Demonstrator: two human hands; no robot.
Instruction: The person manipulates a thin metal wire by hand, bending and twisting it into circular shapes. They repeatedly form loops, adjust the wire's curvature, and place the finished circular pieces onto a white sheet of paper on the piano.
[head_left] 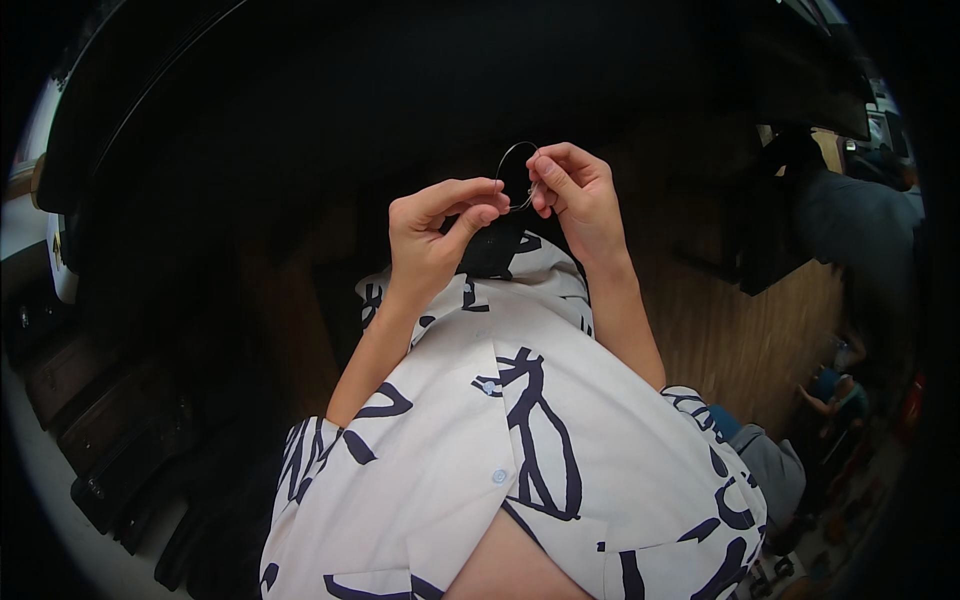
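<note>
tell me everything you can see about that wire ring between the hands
The wire ring is a thin, pale, metallic-looking loop, roughly circular, held up in front of the chest against a dark background. Only its upper arc shows clearly; the lower part runs behind the fingertips. The right hand pinches its right side between thumb and fingers, and the left hand pinches the lower left end. Whether the loop is closed or has loose ends cannot be told. Nothing else touches it.
</note>
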